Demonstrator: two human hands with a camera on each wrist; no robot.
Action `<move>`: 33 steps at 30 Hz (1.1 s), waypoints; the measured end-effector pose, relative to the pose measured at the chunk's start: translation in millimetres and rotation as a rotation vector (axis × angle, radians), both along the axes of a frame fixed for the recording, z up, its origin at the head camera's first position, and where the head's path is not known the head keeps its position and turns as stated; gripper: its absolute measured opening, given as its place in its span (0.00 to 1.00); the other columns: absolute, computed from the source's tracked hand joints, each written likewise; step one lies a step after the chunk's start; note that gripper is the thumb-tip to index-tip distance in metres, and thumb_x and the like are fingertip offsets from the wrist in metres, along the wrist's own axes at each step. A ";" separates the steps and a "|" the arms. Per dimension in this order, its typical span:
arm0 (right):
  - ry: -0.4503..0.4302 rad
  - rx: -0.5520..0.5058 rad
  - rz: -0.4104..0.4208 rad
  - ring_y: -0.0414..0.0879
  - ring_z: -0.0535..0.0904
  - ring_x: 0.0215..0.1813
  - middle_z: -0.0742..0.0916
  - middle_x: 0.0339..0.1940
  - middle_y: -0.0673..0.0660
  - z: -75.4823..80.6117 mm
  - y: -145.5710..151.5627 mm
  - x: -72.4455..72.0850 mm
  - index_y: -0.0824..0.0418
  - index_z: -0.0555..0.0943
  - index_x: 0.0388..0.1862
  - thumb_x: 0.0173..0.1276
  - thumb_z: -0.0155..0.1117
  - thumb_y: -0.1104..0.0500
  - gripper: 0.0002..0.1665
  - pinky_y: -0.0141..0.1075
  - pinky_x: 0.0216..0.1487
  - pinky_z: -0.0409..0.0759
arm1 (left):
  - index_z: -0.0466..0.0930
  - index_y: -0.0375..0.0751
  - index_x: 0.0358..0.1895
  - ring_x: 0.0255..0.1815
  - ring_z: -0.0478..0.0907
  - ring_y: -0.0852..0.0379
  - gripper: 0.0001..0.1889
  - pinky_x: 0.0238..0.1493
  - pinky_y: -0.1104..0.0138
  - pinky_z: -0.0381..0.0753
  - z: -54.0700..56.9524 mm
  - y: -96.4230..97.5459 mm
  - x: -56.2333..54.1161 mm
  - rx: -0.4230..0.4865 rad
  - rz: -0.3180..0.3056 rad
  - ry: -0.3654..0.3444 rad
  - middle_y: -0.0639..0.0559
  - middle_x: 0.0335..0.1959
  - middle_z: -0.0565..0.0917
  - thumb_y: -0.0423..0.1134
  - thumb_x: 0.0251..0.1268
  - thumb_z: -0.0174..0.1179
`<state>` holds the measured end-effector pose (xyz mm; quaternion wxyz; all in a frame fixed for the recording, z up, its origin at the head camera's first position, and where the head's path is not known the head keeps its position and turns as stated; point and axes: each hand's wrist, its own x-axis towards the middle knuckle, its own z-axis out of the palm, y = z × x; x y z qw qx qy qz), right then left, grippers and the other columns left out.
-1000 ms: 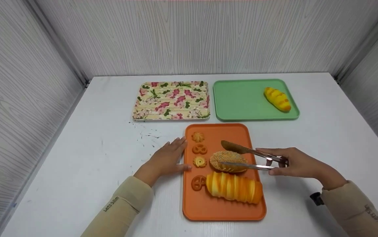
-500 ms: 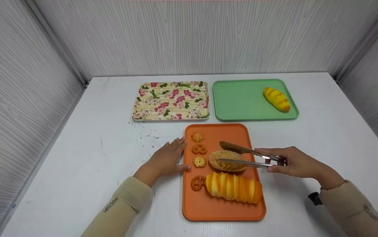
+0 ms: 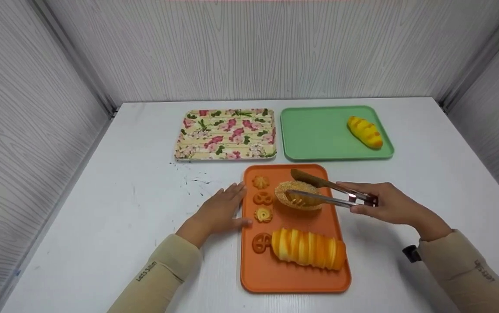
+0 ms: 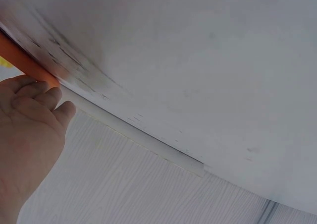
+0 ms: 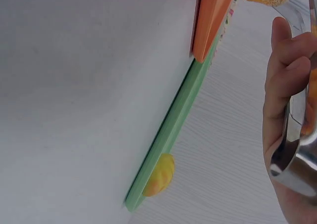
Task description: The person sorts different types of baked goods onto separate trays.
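Right hand (image 3: 388, 202): clamped on tongs (image 3: 332, 201) toward the handle end, with thumb to the near arm and fingers to the far one. Grips roll (image 3: 297, 187) through the tongs, between one arm along the far side and one across the near side. Lies to the left of that hand, over the upper half of orange tray (image 3: 297, 280); looks lifted just clear, by how much cannot be told. Runs left to right along its long axis, nearly in line with the tongs, so seems squeezed across the narrow width: probably what counts most in any carry, with endwise slipping as the risk.

Left hand (image 3: 218, 211): fingers straight, thumb spread, at the tray's left rim, holding nothing. Seems about as near to roll as the right, but with biscuits (image 3: 263, 214) between. Toward the body, loaf (image 3: 310, 250), apart from roll. Straight ahead, green tray (image 3: 314, 132); ahead and leftward, floral tray (image 3: 214, 126).
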<state>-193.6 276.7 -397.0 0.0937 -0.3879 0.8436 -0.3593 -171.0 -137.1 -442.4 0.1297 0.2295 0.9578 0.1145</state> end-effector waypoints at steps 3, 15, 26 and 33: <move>0.020 0.000 -0.039 0.36 0.65 0.16 0.80 0.28 0.48 3.6 -0.2 -4.4 0.55 0.72 0.68 0.65 0.66 0.60 0.32 0.30 0.15 0.68 | 0.46 0.40 0.76 0.76 0.41 0.51 0.50 0.72 0.58 0.44 0.0 0.2 -0.3 -0.005 0.006 -0.004 0.50 0.77 0.45 0.68 0.60 0.52; -0.016 -0.006 -0.270 0.42 0.72 0.17 0.80 0.28 0.56 16.2 1.9 -22.9 0.60 0.71 0.68 0.65 0.65 0.61 0.32 0.32 0.17 0.69 | 0.47 0.37 0.75 0.76 0.43 0.50 0.50 0.72 0.57 0.45 -1.1 1.0 -0.4 0.000 -0.005 0.016 0.47 0.77 0.47 0.67 0.61 0.52; -0.036 0.014 -0.460 0.56 0.76 0.22 0.81 0.27 0.62 6.3 18.2 -55.7 0.45 0.67 0.71 0.66 0.62 0.45 0.35 0.36 0.19 0.72 | 0.47 0.39 0.76 0.76 0.42 0.51 0.49 0.72 0.57 0.44 0.8 1.6 0.4 -0.003 0.016 -0.006 0.49 0.77 0.45 0.67 0.61 0.52; -0.063 0.035 -0.524 0.59 0.77 0.26 0.82 0.32 0.66 3.3 21.0 -70.8 0.48 0.64 0.73 0.66 0.60 0.41 0.38 0.37 0.23 0.75 | 0.46 0.39 0.76 0.76 0.42 0.51 0.49 0.72 0.58 0.44 0.7 1.7 0.4 0.001 0.016 -0.010 0.49 0.77 0.45 0.67 0.61 0.52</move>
